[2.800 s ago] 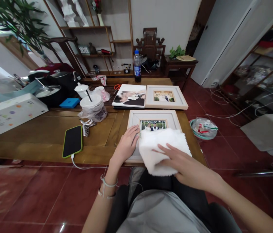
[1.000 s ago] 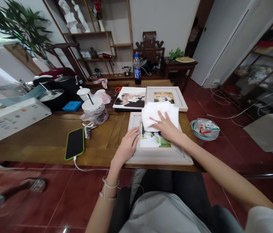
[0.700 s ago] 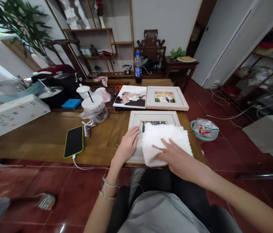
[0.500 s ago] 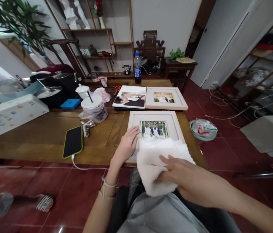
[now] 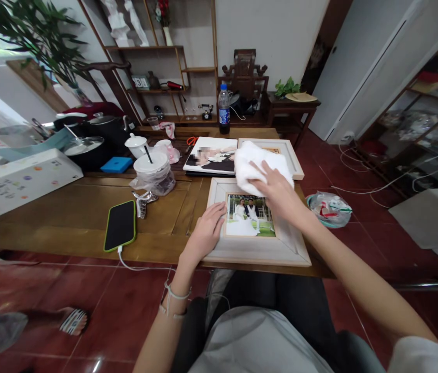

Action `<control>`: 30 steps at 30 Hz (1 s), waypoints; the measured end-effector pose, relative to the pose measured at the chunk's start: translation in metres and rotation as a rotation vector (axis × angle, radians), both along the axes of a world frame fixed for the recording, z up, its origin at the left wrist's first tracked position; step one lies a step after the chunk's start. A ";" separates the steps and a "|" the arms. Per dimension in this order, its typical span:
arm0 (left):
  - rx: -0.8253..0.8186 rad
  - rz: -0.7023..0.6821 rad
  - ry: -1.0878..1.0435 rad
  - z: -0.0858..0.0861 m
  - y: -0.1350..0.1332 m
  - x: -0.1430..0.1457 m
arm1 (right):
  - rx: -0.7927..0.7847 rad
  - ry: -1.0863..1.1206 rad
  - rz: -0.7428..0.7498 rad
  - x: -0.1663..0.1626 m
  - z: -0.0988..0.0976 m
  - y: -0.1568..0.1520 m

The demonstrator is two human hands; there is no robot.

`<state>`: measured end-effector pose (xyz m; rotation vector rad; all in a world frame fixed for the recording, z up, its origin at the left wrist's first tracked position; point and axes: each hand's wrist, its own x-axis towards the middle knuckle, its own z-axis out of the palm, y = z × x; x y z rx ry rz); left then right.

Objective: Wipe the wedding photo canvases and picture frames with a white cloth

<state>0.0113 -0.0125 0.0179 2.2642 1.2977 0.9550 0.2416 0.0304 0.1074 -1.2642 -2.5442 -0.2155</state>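
Observation:
A white picture frame (image 5: 292, 248) lies at the table's front edge, holding a wedding photo (image 5: 250, 217) of two people seated outdoors. Fingers stretched out, my left hand (image 5: 204, 231) rests flat on the frame's left side. My right hand (image 5: 279, 196) grips a fluffy white cloth (image 5: 259, 158) at the far edge of this frame. The cloth also covers much of a second pale frame (image 5: 297, 165) behind it. To the left of that one is a large photo print or album (image 5: 210, 154), partly pixelated.
On the wooden table (image 5: 156, 223) are a charging phone (image 5: 121, 226), a lidded cup in a plastic bag (image 5: 152, 168), a blue box (image 5: 116, 165), a cola bottle (image 5: 224, 110) and dark pots. A lined bin (image 5: 329, 210) stands on the floor at right. Someone's sandalled foot (image 5: 74, 321) shows lower left.
My right hand has moved the cloth away from me, from the near part of the frame to its far edge, uncovering the photo. My left hand stays on the frame's left side.

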 end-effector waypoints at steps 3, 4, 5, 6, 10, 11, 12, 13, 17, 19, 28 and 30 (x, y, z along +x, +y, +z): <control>0.006 0.015 -0.025 -0.001 0.000 0.000 | -0.083 -0.171 0.064 -0.014 -0.023 0.010; 0.004 0.024 -0.031 -0.001 -0.001 0.000 | -0.119 -0.211 0.078 -0.017 -0.028 0.009; 0.000 0.031 -0.032 -0.001 -0.001 0.000 | -0.154 -0.241 0.091 -0.020 -0.031 0.004; -0.001 0.036 -0.033 -0.001 -0.001 0.000 | -0.186 -0.263 0.101 -0.023 -0.033 -0.003; 0.000 0.038 -0.038 -0.002 -0.001 0.000 | -0.302 -0.302 0.147 -0.027 -0.028 -0.049; -0.002 0.042 -0.038 -0.002 -0.001 0.000 | -0.325 -0.301 0.160 -0.026 -0.025 -0.062; -0.003 0.046 -0.036 -0.002 -0.001 0.000 | -0.348 -0.296 0.171 -0.025 -0.022 -0.075; -0.002 0.047 -0.033 -0.002 -0.001 0.001 | -0.377 -0.287 0.185 -0.023 -0.018 -0.086; 0.009 0.038 -0.014 -0.001 -0.001 0.000 | -0.564 -0.184 0.278 -0.009 0.004 -0.114; 0.007 0.034 -0.008 -0.001 -0.001 0.000 | -0.671 -0.103 0.333 0.001 0.018 -0.115; -0.020 0.012 0.004 -0.001 0.001 -0.001 | -0.182 0.149 -0.018 0.051 0.048 -0.042; -0.012 0.015 0.002 -0.002 0.001 -0.001 | -0.002 0.155 -0.072 0.038 0.044 -0.021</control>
